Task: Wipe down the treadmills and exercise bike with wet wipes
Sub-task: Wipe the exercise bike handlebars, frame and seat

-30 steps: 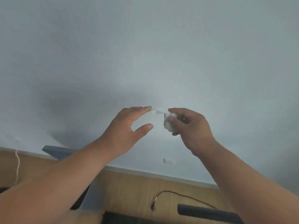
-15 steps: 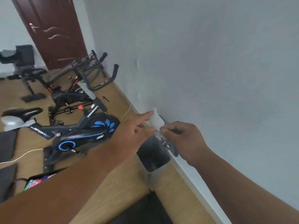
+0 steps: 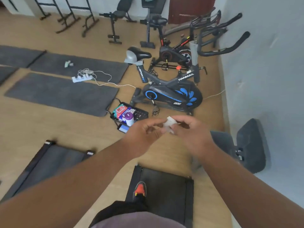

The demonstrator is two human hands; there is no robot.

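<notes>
A small crumpled white wet wipe [image 3: 169, 123] is held between both hands at mid-frame. My left hand [image 3: 144, 135] pinches its left side and my right hand [image 3: 192, 134] grips its right side. Beyond them stands a black exercise bike with blue markings [image 3: 171, 91]. A treadmill belt [image 3: 166, 183] lies under my foot in an orange shoe [image 3: 140, 190]. A second treadmill [image 3: 47, 162] lies at the lower left. A black basket [image 3: 141, 113] on the floor holds wipe packs and a purple-capped bottle.
A second bike with red parts [image 3: 176, 55] stands behind the first. Dark mats [image 3: 62, 92] and a white power strip with cables [image 3: 82, 78] lie on the wooden floor at left. A dark treadmill console [image 3: 251, 145] and the grey wall [image 3: 271, 71] are on the right. A phone [image 3: 123, 128] lies by the basket.
My view has swung down and left from the wall to the floor and the equipment. Both hands stay together on the wipe.
</notes>
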